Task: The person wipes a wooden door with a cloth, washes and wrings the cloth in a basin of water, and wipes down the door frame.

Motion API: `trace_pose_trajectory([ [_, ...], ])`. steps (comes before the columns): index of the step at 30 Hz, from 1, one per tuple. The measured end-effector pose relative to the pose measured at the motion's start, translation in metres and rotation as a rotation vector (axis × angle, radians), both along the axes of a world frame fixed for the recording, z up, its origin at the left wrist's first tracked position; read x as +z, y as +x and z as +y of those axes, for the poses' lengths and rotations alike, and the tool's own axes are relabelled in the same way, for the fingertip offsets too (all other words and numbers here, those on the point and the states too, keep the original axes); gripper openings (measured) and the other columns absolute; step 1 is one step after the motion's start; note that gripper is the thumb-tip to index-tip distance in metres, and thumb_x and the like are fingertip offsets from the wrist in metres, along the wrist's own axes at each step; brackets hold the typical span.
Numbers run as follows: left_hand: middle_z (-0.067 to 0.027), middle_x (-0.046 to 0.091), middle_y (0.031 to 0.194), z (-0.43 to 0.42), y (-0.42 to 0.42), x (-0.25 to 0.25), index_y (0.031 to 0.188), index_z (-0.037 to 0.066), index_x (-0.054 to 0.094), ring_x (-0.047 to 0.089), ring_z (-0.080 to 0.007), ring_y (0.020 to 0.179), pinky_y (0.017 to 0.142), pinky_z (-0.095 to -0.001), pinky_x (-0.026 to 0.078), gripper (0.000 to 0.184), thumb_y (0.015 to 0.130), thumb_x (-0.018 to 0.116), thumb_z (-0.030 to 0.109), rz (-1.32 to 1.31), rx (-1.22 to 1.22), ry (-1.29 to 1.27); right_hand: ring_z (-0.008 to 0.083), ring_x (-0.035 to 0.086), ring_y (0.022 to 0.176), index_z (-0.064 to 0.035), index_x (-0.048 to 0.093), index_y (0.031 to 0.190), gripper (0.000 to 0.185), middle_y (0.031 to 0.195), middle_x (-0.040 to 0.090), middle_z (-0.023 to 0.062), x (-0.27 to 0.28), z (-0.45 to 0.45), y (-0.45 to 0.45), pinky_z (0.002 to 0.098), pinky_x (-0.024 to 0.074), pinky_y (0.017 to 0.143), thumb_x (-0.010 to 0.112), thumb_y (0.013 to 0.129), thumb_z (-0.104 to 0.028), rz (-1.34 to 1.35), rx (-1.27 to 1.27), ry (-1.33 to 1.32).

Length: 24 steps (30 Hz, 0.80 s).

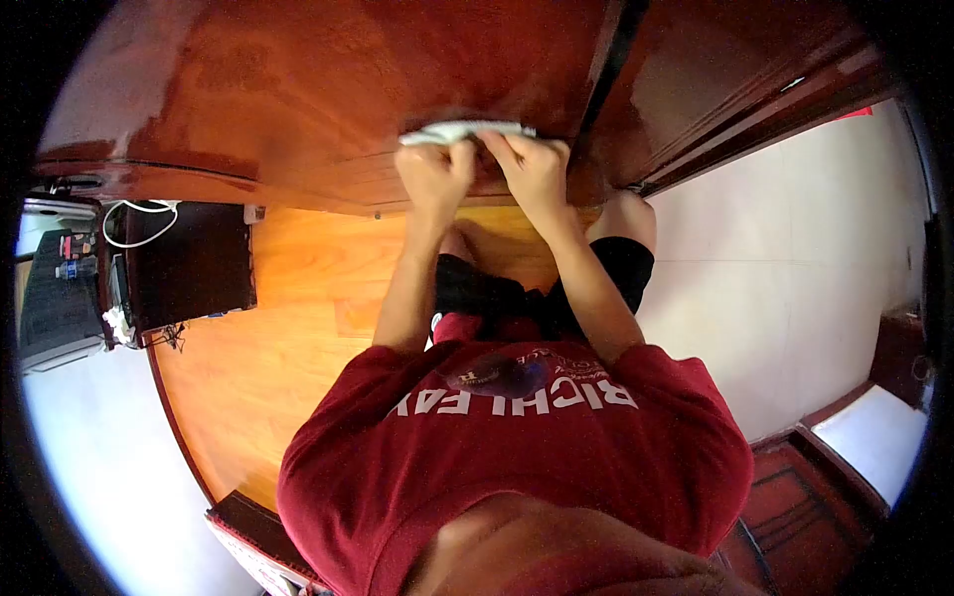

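A white cloth (467, 130) is being held by both hands, its length being spread sideways just beyond the fingers and against a glossy reddish-brown wooden panel (328, 89). By the left hand (434, 179), the cloth's left part is being gripped, the fingers being curled nearly into a fist. By the right hand (537, 171), the right part is being gripped with curled fingers, while 1 digit is being pointed toward the left hand along the cloth's lower edge. The exact fingertip contact is being blurred and cannot be told. Below the fingers, black shorts (487, 285) and a dark red shirt (517, 447) are being worn. Well left of the fingers, a white cable (141, 241) is being supported by a dark cabinet (194, 268); between them, the orange-toned wooden floor (318, 258) is being partly covered.
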<state>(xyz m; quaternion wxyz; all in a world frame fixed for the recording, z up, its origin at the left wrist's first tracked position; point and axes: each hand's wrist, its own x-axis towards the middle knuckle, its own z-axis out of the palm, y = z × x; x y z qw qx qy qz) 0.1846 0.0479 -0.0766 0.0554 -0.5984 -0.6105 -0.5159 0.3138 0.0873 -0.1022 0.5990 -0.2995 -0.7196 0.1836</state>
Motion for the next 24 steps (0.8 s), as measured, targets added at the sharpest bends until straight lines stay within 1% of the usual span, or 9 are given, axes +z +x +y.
trace_pose_trajectory([
  [5, -0.0118, 0.043, 0.041, 0.007, 0.009, -0.024, 0.049, -0.002, 0.048, 0.042, -0.0169, 0.034, 0.039, -0.0340, 0.035, 0.029, 0.074, 0.057, 0.010, 0.012, -0.029, -0.028, 0.0108, 0.053, 0.041, -0.0004, 0.071, 0.081, 0.009, 0.060, 0.062, 0.0147, -0.005, -0.004, 0.005, 0.0246, 0.0389, 0.040, 0.069, 0.081, -0.009, 0.021, 0.004, -0.184],
  [7, -0.0101, 0.042, 0.040, 0.007, 0.012, 0.009, 0.049, -0.002, 0.049, 0.041, -0.0155, 0.034, 0.039, -0.0322, 0.036, 0.029, 0.074, 0.057, 0.011, 0.012, -0.012, 0.019, 0.0082, 0.051, 0.041, -0.0004, 0.071, 0.080, 0.008, 0.058, 0.060, 0.0146, 0.026, -0.003, 0.004, 0.0245, 0.0380, 0.040, 0.069, 0.081, -0.008, 0.065, -0.040, -0.082],
  [9, -0.0059, 0.039, 0.038, 0.012, 0.016, 0.054, 0.046, -0.002, 0.049, 0.038, -0.0116, 0.033, 0.036, -0.0305, 0.032, 0.033, 0.075, 0.057, 0.010, 0.049, -0.045, 0.139, 0.0197, 0.057, 0.043, -0.0074, 0.072, 0.082, 0.010, 0.061, 0.062, 0.0116, 0.064, -0.001, 0.007, 0.0297, 0.0421, 0.042, 0.069, 0.081, -0.017, -0.008, -0.134, -0.033],
  [10, -0.0097, 0.038, 0.033, 0.013, 0.021, 0.076, 0.038, 0.002, 0.050, 0.039, -0.0193, 0.027, 0.034, -0.0312, 0.034, 0.039, 0.073, 0.061, 0.015, 0.043, 0.003, 0.128, 0.0195, 0.055, 0.040, -0.0065, 0.072, 0.077, 0.012, 0.057, 0.059, 0.0116, 0.087, 0.000, 0.007, 0.0295, 0.0408, 0.041, 0.070, 0.081, -0.018, 0.037, -0.136, -0.035],
  [14, -0.0100, 0.040, 0.034, 0.019, 0.029, 0.122, 0.040, 0.002, 0.052, 0.040, -0.0186, 0.027, 0.035, -0.0311, 0.034, 0.039, 0.075, 0.061, 0.017, 0.025, 0.031, 0.202, 0.0191, 0.050, 0.036, -0.0057, 0.068, 0.065, 0.020, 0.051, 0.055, 0.0123, 0.130, 0.008, 0.005, 0.0295, 0.0366, 0.039, 0.070, 0.081, -0.018, 0.088, -0.157, -0.007],
  [17, -0.0110, 0.040, 0.034, 0.015, 0.030, 0.116, 0.041, 0.001, 0.053, 0.041, -0.0177, 0.028, 0.035, -0.0309, 0.035, 0.039, 0.076, 0.060, 0.016, -0.196, -0.086, 0.143, 0.0213, 0.047, 0.035, -0.0040, 0.067, 0.065, 0.022, 0.051, 0.053, 0.0144, 0.125, 0.008, 0.003, 0.0307, 0.0348, 0.038, 0.070, 0.081, -0.019, 0.221, -0.082, -0.031],
  [20, -0.0128, 0.040, 0.035, 0.010, 0.015, 0.072, 0.041, -0.002, 0.052, 0.043, -0.0179, 0.028, 0.036, -0.0316, 0.035, 0.038, 0.075, 0.059, 0.013, -0.131, -0.037, 0.008, 0.0240, 0.048, 0.036, -0.0003, 0.067, 0.069, 0.022, 0.051, 0.050, 0.0176, 0.092, 0.001, 0.006, 0.0321, 0.0350, 0.038, 0.069, 0.082, -0.019, -0.025, -0.041, -0.118],
  [23, -0.0126, 0.040, 0.035, 0.010, 0.011, 0.036, 0.040, -0.002, 0.050, 0.042, -0.0206, 0.028, 0.036, -0.0326, 0.035, 0.036, 0.072, 0.060, 0.012, -0.083, 0.014, 0.025, 0.0039, 0.037, 0.041, 0.0040, 0.065, 0.069, 0.020, 0.045, 0.044, 0.0096, 0.055, -0.002, -0.004, 0.0248, 0.0305, 0.039, 0.065, 0.085, -0.009, 0.075, -0.015, -0.074],
  [24, -0.0126, 0.040, 0.035, 0.011, 0.011, 0.036, 0.040, -0.002, 0.050, 0.042, -0.0206, 0.028, 0.036, -0.0326, 0.035, 0.036, 0.072, 0.060, 0.012, -0.084, 0.020, 0.027, 0.0141, 0.047, 0.036, 0.0018, 0.066, 0.066, 0.019, 0.049, 0.049, 0.0171, 0.056, -0.003, -0.003, 0.0288, 0.0338, 0.038, 0.068, 0.082, -0.009, 0.042, -0.036, -0.131],
])
